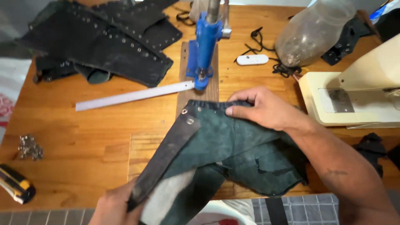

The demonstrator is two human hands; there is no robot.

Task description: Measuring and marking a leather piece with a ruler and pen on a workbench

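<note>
A dark green suede-like piece (233, 146) with a black band (166, 156) and metal eyelets lies across a wooden board in front of me. My right hand (264, 108) grips its far top edge, thumb on top of the hem. My left hand (114, 206) holds the near end of the black band at the bottom of the view. A blue hand press (204, 46) stands on a wooden plank just beyond the piece.
A metal ruler (133, 96) lies left of the press. Black eyelet-studded pieces (104, 37) are piled at the back left. A cream sewing machine (358, 96) stands right, a plastic jar (312, 33) behind it. Loose eyelets (30, 148) and a utility knife (16, 183) sit left.
</note>
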